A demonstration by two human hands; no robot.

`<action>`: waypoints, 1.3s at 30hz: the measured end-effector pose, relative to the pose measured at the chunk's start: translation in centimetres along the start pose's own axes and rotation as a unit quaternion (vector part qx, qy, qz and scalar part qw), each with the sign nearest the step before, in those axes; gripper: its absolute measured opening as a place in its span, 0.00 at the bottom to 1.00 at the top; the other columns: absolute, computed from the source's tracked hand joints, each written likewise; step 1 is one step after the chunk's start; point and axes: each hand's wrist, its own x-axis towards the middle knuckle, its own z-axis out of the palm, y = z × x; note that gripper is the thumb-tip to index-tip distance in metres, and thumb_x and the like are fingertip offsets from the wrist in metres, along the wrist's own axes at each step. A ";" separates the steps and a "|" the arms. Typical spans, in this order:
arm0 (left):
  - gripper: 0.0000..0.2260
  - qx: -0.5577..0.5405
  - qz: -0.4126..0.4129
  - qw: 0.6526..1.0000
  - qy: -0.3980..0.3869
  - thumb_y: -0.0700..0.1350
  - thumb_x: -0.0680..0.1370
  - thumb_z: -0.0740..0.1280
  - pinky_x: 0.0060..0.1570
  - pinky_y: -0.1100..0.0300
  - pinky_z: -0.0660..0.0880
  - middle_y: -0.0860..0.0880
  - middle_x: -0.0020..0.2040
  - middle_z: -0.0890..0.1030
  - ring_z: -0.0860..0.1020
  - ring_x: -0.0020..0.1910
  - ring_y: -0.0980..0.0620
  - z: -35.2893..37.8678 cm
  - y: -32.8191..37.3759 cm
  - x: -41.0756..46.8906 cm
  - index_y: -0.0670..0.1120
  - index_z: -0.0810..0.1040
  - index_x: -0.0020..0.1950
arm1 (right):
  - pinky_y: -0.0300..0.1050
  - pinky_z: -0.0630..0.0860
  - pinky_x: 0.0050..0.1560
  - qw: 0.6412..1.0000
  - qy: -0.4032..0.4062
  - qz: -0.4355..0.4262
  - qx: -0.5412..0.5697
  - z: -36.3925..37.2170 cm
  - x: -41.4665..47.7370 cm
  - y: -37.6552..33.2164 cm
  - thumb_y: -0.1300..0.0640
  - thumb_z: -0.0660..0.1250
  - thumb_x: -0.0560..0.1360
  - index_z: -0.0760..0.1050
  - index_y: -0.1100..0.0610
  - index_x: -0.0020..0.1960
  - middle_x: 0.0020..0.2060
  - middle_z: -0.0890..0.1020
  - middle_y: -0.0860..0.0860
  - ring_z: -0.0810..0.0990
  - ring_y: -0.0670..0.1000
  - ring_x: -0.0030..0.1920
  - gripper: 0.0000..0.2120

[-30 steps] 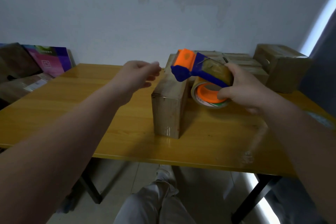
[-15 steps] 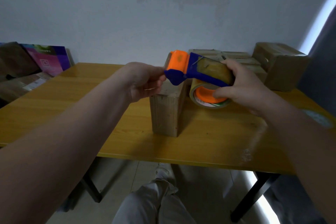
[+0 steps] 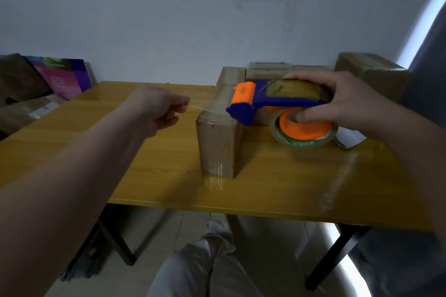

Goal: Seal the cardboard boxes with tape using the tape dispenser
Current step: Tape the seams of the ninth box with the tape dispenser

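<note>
Overhead, pale wall; below, yellow table

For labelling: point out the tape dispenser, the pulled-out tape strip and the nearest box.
tape dispenser (image 3: 277, 100): head view, blue body
tape strip (image 3: 207, 109): head view, clear middle span
nearest box (image 3: 217, 149): head view, front face

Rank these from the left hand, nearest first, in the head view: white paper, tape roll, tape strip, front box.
1. Tape strip: pinched by the left hand.
2. Front box: just right of it.
3. Tape roll: further right.
4. White paper: far right.
</note>
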 end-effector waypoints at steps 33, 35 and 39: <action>0.10 -0.034 -0.090 0.995 -0.002 0.49 0.74 0.71 0.27 0.62 0.70 0.54 0.23 0.74 0.68 0.26 0.56 1.9 -6.4 1.5 0.43 0.78 0.40 | 0.37 0.72 0.41 0.999 -0.022 0.028 -0.030 2.8 0.5 1.7 0.58 0.76 0.64 0.69 0.29 0.57 0.50 0.75 0.34 0.76 0.42 0.48 0.32; 0.10 -0.016 -0.106 0.994 -0.023 0.50 0.75 0.69 0.27 0.61 0.70 0.53 0.23 0.74 0.68 0.26 0.56 1.7 -6.2 1.4 0.44 0.78 0.40 | 0.38 0.72 0.41 0.999 -0.018 0.030 -0.029 2.9 0.5 1.7 0.58 0.75 0.65 0.69 0.31 0.59 0.51 0.75 0.35 0.77 0.42 0.48 0.32; 0.12 0.055 -0.129 0.988 -0.058 0.50 0.76 0.66 0.30 0.61 0.71 0.49 0.23 0.73 0.68 0.24 0.54 1.4 -5.9 1.4 0.43 0.78 0.39 | 0.39 0.73 0.41 0.999 -0.012 0.031 -0.030 3.0 0.5 1.8 0.59 0.75 0.65 0.69 0.33 0.61 0.51 0.75 0.37 0.77 0.44 0.49 0.32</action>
